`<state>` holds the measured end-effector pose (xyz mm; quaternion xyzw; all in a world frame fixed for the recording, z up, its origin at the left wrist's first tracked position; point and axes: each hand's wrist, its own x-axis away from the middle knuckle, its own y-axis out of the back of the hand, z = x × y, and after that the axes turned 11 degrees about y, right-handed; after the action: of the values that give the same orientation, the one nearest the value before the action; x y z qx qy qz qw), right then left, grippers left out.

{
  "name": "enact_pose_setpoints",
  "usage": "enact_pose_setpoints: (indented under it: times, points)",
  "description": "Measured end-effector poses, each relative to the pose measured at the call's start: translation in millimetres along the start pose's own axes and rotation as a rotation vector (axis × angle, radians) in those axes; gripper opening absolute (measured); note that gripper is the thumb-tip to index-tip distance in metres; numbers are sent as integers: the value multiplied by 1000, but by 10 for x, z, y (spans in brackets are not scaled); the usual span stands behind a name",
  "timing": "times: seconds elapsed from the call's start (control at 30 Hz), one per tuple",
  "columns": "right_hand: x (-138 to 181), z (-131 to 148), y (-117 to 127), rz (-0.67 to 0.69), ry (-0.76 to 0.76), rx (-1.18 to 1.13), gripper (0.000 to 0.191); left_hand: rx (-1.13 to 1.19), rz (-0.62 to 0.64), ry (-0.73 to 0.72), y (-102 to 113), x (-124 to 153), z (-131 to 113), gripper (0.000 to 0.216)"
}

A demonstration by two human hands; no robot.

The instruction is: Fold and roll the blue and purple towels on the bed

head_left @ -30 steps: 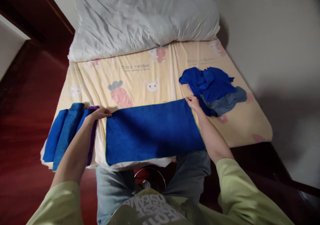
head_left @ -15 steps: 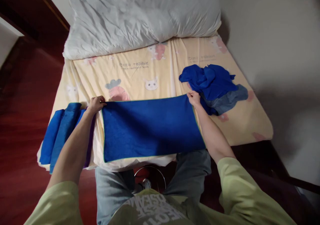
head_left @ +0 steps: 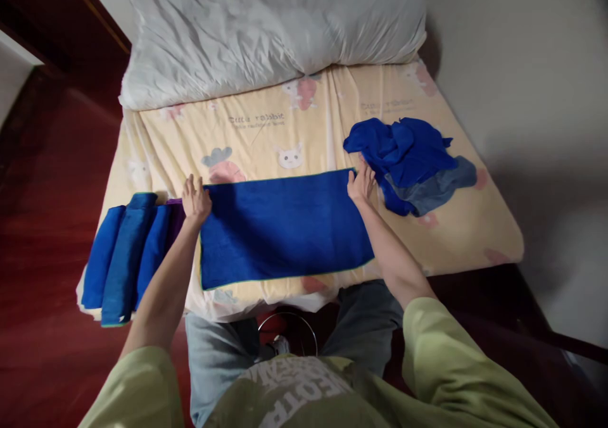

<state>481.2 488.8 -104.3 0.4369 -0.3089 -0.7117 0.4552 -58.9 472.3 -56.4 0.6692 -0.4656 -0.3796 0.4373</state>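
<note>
A blue towel (head_left: pixel 285 225) with a thin green edge lies spread out flat on the bed in front of me. My left hand (head_left: pixel 196 201) rests at its far left corner with the fingers stretched forward. At the far right corner, my right hand (head_left: pixel 361 183) lies with its fingers apart, touching the towel's edge. To the left are several folded towels side by side, among them a teal-blue one (head_left: pixel 127 260), a bright blue one (head_left: pixel 102 257) and a purple one (head_left: pixel 175 222) partly hidden by my left arm.
A crumpled bright blue cloth (head_left: pixel 403 146) lies to the right, over a greyish-blue one (head_left: pixel 437 187). The bed's yellow rabbit-print sheet (head_left: pixel 256 146) extends around them. A bulky white bundle (head_left: pixel 275 35) covers the bed's far end, and a wall (head_left: pixel 536 99) stands at right.
The towel has come down flat and slightly farther from me. Both hands have gone from pinching its far corners to lying with fingers extended on them.
</note>
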Motion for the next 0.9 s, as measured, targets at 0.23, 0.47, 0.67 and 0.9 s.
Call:
enact_pose_setpoints:
  times: [0.23, 0.47, 0.67, 0.9]
  points:
    - [1550, 147, 713, 290, 345, -126, 52, 77, 134, -135, -27, 1839, -47, 59]
    - [2593, -536, 1264, 328, 256, -25, 53, 139, 51, -64, -99, 2878, 384, 60]
    - [2807, -473, 1160, 133, 116, -22, 51, 180, 3, 31, 18, 2813, 341, 51]
    - [2957, -251, 1069, -22, -140, 23, 54, 196, -50, 68, -65, 2816, 352, 47]
